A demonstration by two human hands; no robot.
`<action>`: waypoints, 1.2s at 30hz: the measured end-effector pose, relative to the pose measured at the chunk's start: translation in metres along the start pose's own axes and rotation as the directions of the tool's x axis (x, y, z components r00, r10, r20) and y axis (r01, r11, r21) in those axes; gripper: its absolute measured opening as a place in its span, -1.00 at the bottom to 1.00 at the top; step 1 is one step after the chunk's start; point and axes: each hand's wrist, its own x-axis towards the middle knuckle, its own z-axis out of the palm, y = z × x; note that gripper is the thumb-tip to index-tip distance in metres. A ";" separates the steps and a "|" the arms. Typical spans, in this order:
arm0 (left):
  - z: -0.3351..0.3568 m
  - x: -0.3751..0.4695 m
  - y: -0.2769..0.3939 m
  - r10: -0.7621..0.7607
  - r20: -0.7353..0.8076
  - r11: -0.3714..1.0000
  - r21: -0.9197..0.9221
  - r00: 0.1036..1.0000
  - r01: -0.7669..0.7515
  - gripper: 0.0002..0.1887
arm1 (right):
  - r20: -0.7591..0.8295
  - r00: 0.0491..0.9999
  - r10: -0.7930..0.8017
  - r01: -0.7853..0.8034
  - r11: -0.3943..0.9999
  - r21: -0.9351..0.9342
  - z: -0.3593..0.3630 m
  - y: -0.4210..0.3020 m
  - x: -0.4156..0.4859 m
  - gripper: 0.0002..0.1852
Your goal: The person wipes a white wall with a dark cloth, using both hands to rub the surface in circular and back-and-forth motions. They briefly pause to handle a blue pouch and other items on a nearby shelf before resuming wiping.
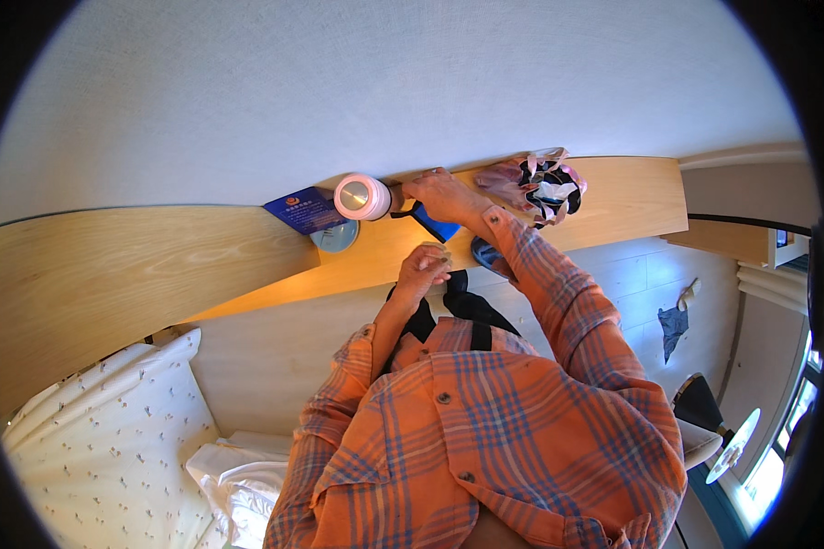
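Note:
My right hand [446,195] reaches over the wooden desk [281,288] close to the wall. Its fingertips are at a small brown object [397,199] beside a pink vacuum flask [361,197] with a metal-topped lid; whether they grip it is hidden. Below the right wrist lies a blue flat item [436,223] with a black edge. Nearer my body, at the desk's front edge, my left hand [422,271] has its fingers curled around a small tan thing [441,252], too small to name.
A blue printed card [303,211] leans by a light blue round dish [336,237]. To the right sits a pink plastic bag [553,189] with dark contents. A slipper [487,255] shows past the desk edge. A patterned bed sheet [123,439] is lower left; a fan [733,446] lower right.

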 end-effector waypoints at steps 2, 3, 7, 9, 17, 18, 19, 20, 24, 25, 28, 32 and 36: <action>0.002 0.002 -0.003 0.119 -0.124 0.993 -0.009 0.985 -0.121 -0.63 | -0.079 0.993 -0.085 0.078 0.992 -0.095 0.003 0.000 -0.003 -0.71; 0.003 0.004 -0.003 0.160 -0.145 0.987 0.006 0.976 -0.161 -0.59 | -0.203 0.964 -0.172 0.146 0.980 -0.139 0.004 0.000 -0.005 -0.71; 0.000 0.014 -0.006 0.180 -0.187 0.983 0.076 0.966 -0.168 -0.39 | -0.571 0.804 -0.167 0.158 0.985 -0.065 0.007 -0.007 -0.028 -0.63; -0.003 0.018 -0.007 0.155 -0.154 0.988 0.025 0.976 -0.153 -0.37 | -0.615 0.786 0.060 -0.004 0.996 0.092 0.013 -0.015 -0.048 -0.58; 0.013 0.030 -0.005 -0.070 -0.093 0.997 -0.029 0.993 0.068 -0.42 | -0.404 0.898 0.172 -0.192 0.981 -0.008 0.060 -0.016 -0.105 -0.47; 0.018 0.031 -0.002 -0.091 -0.070 0.996 -0.032 0.993 0.089 -0.42 | -0.399 0.903 0.161 -0.187 0.982 -0.026 0.061 -0.009 -0.103 -0.50; 0.023 0.032 0.001 -0.105 -0.052 0.994 -0.011 0.993 0.104 -0.41 | -0.386 0.907 0.166 -0.191 0.981 -0.028 0.061 -0.002 -0.101 -0.52; 0.028 0.032 0.003 -0.119 -0.036 0.993 0.007 0.992 0.119 -0.39 | -0.393 0.905 0.162 -0.189 0.981 -0.031 0.059 0.005 -0.099 -0.54; 0.042 0.036 0.016 -0.126 -0.035 0.984 0.122 0.991 0.129 -0.39 | -0.416 0.902 0.119 -0.143 0.989 -0.028 0.049 0.018 -0.094 -0.58; 0.043 0.036 0.020 -0.118 -0.040 0.979 0.166 0.992 0.123 -0.41 | -0.413 0.905 0.106 -0.129 0.991 -0.029 0.047 0.017 -0.097 -0.57; 0.037 0.016 0.031 0.197 0.033 0.668 0.727 0.980 -0.159 -0.45 | -0.495 0.843 0.213 -0.215 0.975 0.054 0.045 0.008 -0.119 -0.56; 0.027 0.003 0.051 0.682 0.175 0.058 0.955 0.710 -0.291 -0.45 | -0.560 0.720 0.410 -0.366 0.910 0.195 0.060 -0.009 -0.168 -0.58; 0.020 0.026 0.060 0.695 0.372 -0.190 0.920 0.615 -0.342 -0.40 | -0.438 0.795 0.418 -0.400 0.906 0.139 0.080 -0.013 -0.193 -0.53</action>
